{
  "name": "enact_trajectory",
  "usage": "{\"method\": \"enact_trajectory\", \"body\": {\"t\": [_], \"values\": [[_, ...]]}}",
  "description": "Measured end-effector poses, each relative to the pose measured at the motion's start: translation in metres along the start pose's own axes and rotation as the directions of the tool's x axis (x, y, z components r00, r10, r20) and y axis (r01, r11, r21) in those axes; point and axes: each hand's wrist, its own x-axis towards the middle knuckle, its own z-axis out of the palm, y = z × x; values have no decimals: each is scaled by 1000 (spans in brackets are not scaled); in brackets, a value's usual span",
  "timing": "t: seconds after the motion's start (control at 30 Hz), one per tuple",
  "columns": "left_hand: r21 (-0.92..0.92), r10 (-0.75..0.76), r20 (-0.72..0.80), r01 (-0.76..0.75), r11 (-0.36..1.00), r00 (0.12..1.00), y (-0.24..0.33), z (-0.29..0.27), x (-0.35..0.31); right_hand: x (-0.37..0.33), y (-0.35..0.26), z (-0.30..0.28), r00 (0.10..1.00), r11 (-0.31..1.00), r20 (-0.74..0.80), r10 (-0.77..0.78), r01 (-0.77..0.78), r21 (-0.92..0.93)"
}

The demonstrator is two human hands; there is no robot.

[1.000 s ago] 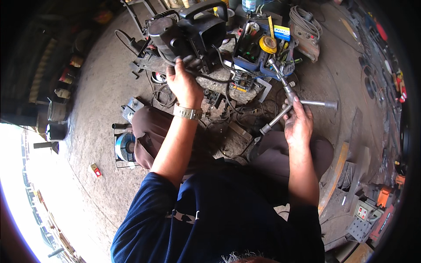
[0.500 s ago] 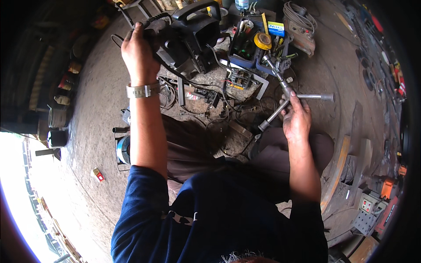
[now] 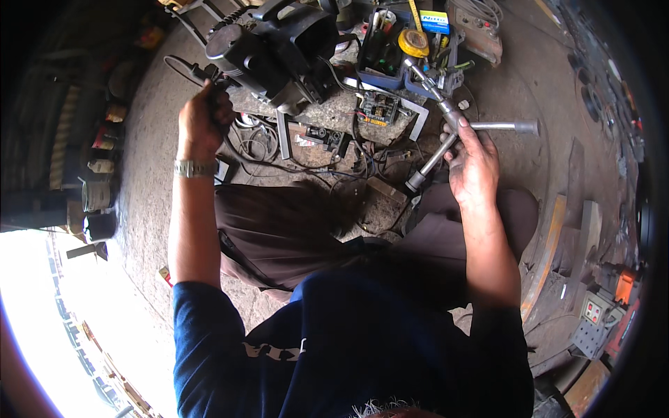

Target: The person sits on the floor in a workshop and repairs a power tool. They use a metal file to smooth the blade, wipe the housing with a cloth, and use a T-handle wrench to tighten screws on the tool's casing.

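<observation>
My right hand (image 3: 474,160) is closed around the hub of a metal three-armed socket wrench (image 3: 503,127), with a socket extension on the arm pointing up and left. That extension reaches the edge of a toolbox (image 3: 380,78). At the left, my left hand (image 3: 203,120) is closed around a dark piece with black cable by it; its exact kind is hard to make out. Beside that hand stands a large black power machine (image 3: 275,52) with a round motor housing and a top handle. A yellow tape measure (image 3: 414,43) lies on the toolbox contents.
A small electrical component (image 3: 378,109) with wires sits by a metal bracket (image 3: 419,124) on a stone-like slab. Tangled black cables (image 3: 293,166) lie before my knees. A grey box with coiled cable (image 3: 481,35) stands far right. Metal strips (image 3: 547,258) lie at the right.
My left hand has moved down and left, away from the machine, with the dark piece in it. The right hand still holds the wrench. The view has shifted slightly.
</observation>
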Motion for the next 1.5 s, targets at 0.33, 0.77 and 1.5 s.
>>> {"method": "enact_trajectory", "body": {"t": [0.33, 0.77, 1.5], "values": [[278, -70, 98, 40, 960, 993, 56, -2, -35, 2, 6, -1, 1000, 999, -14, 22, -22, -36], [269, 22, 232, -86, 959, 973, 103, 5, -70, 4, 4, -1, 1000, 999, -21, 14, -15, -34], [989, 396, 106, -137, 52, 912, -38, -101, 62, 9, 94, 65, 961, 947, 107, 253, -224, -229]]}}
